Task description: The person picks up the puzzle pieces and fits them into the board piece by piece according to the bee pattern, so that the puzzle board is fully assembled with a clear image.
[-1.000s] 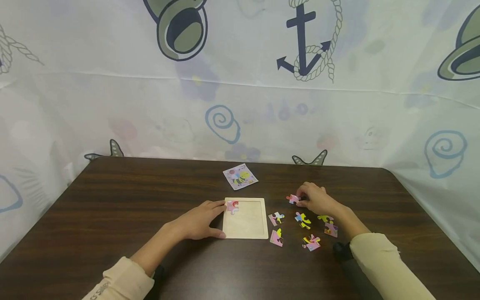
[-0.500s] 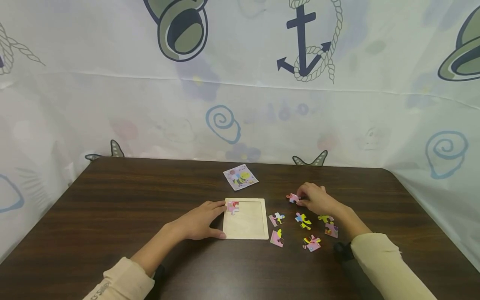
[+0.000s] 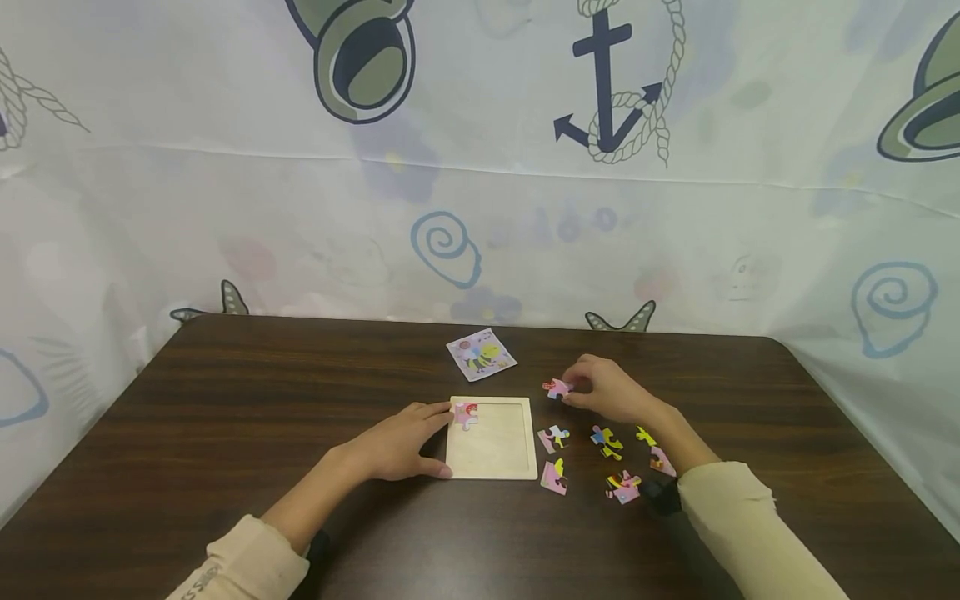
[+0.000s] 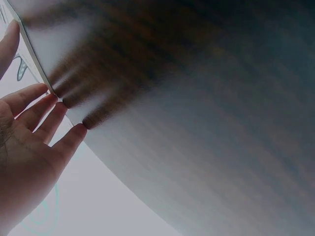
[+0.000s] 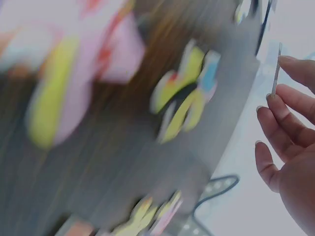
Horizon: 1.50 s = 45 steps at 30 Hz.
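My right hand (image 3: 611, 392) pinches a pink and red jigsaw puzzle piece (image 3: 555, 388) between thumb and fingers, to the right of the wooden puzzle tray's top corner. In the right wrist view that puzzle piece (image 5: 276, 69) shows edge-on at the fingertips. My left hand (image 3: 405, 442) touches the left side of the shallow square wooden tray (image 3: 532, 437), thumb at the near corner and fingers at the far one. The left wrist view shows its straight fingers (image 4: 51, 118) against the tray's thin edge. One pink and red puzzle piece (image 3: 466, 415) lies in the tray's far left corner.
Several loose pieces lie right of the tray, among them a pink and yellow piece (image 3: 553, 477), a blue and yellow piece (image 3: 606, 442) and a pink piece (image 3: 623, 487). A bee picture card (image 3: 482, 355) lies behind the tray on the dark table (image 3: 262, 383).
My right hand has moved left toward the tray, carrying the pink and red puzzle piece with it. The left hand and the tray stay where they were.
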Each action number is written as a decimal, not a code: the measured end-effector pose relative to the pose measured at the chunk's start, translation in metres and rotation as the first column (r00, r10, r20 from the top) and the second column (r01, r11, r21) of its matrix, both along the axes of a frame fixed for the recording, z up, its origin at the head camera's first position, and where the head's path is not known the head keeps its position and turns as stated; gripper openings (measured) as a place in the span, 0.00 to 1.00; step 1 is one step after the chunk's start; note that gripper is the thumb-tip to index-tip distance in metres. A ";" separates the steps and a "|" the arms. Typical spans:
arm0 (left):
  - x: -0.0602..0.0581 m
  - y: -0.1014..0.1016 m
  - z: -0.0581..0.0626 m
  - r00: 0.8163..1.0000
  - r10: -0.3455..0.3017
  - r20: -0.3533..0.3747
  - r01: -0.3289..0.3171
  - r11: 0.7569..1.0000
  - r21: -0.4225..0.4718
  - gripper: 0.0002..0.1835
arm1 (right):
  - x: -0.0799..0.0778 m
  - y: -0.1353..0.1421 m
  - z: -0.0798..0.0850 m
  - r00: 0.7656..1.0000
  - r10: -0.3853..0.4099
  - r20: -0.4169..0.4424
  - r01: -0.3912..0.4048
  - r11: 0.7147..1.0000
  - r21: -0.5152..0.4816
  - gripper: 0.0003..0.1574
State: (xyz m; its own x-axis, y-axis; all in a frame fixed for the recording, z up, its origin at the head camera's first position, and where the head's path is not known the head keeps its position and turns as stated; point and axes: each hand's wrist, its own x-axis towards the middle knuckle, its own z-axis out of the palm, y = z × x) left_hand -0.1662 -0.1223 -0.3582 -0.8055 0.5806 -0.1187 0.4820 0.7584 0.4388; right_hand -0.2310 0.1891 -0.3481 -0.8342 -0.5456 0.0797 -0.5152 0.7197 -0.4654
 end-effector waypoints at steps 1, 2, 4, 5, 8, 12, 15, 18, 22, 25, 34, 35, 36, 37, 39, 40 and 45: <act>0.000 0.000 0.000 1.000 0.001 0.001 -0.001 1.000 0.000 0.39 | 0.000 -0.004 0.001 1.000 0.007 0.009 -0.007 1.000 -0.008 0.14; 0.000 0.000 0.001 1.000 0.002 0.001 -0.002 1.000 0.000 0.39 | 0.001 -0.009 0.002 1.000 0.014 0.018 -0.014 1.000 -0.017 0.14; 0.000 0.000 0.001 1.000 0.003 0.001 -0.003 1.000 -0.002 0.39 | 0.001 -0.018 0.002 0.999 0.032 0.027 -0.032 0.999 -0.030 0.13; 0.000 0.000 0.001 1.000 0.003 0.001 -0.003 1.000 -0.003 0.39 | 0.001 -0.022 0.003 0.999 0.046 0.029 -0.045 0.998 -0.035 0.13; 0.000 0.000 0.001 1.000 0.000 -0.004 0.000 1.000 -0.006 0.39 | 0.002 -0.035 0.002 0.997 0.070 0.032 -0.069 0.997 -0.035 0.13; 0.000 0.000 0.001 1.000 -0.004 -0.003 0.004 1.000 -0.009 0.39 | 0.005 -0.052 0.000 0.994 0.103 0.040 -0.103 0.994 -0.022 0.12; 0.000 0.000 0.001 1.000 -0.002 0.002 0.002 1.000 -0.012 0.39 | 0.007 -0.063 -0.001 0.989 0.142 0.042 -0.142 0.990 -0.008 0.12; 0.000 0.000 0.001 1.000 -0.006 0.001 0.006 1.000 -0.011 0.39 | 0.009 -0.072 -0.003 0.985 0.167 0.042 -0.168 0.986 0.020 0.13; -0.001 -0.001 0.001 1.000 -0.015 -0.006 0.015 1.000 -0.013 0.39 | 0.009 -0.082 -0.005 0.984 0.176 0.031 -0.178 0.982 0.058 0.14; -0.001 -0.001 0.001 1.000 -0.019 -0.010 0.019 1.000 -0.014 0.39 | 0.009 -0.086 -0.007 0.984 0.176 0.019 -0.177 0.981 0.075 0.13; -0.001 -0.002 0.000 0.999 -0.028 -0.022 0.028 1.000 -0.011 0.39 | 0.009 -0.090 -0.010 0.984 0.179 0.023 -0.180 0.980 0.090 0.13; -0.001 -0.002 0.000 0.999 -0.029 -0.022 0.029 1.000 -0.011 0.39 | 0.009 -0.091 -0.011 0.984 0.179 0.021 -0.180 0.979 0.095 0.13; -0.001 -0.002 0.000 0.999 -0.029 -0.022 0.029 1.000 -0.013 0.39 | 0.009 -0.091 -0.011 0.984 0.179 0.020 -0.180 0.979 0.098 0.13; -0.001 -0.001 0.000 0.999 -0.029 -0.020 0.028 0.999 -0.015 0.39 | 0.009 -0.091 -0.011 0.984 0.178 0.020 -0.179 0.978 0.102 0.13; -0.001 -0.001 -0.001 0.999 -0.027 -0.018 0.026 0.999 -0.019 0.39 | 0.009 -0.091 -0.011 0.985 0.173 0.021 -0.174 0.979 0.109 0.13; -0.001 -0.001 -0.001 1.000 -0.025 -0.016 0.024 0.999 -0.022 0.39 | 0.009 -0.091 -0.011 0.985 0.171 0.021 -0.173 0.979 0.111 0.13; -0.002 -0.001 -0.001 1.000 -0.015 -0.011 0.015 0.999 -0.030 0.39 | 0.009 -0.092 -0.011 0.988 0.148 0.030 -0.151 0.981 0.118 0.14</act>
State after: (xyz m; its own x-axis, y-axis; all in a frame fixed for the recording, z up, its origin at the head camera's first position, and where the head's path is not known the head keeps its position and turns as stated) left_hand -0.1683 -0.1229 -0.3594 -0.7980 0.5891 -0.1270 0.4982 0.7635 0.4109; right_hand -0.2215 0.0972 -0.3594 -0.7432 -0.6690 -0.0104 -0.6124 0.6864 -0.3922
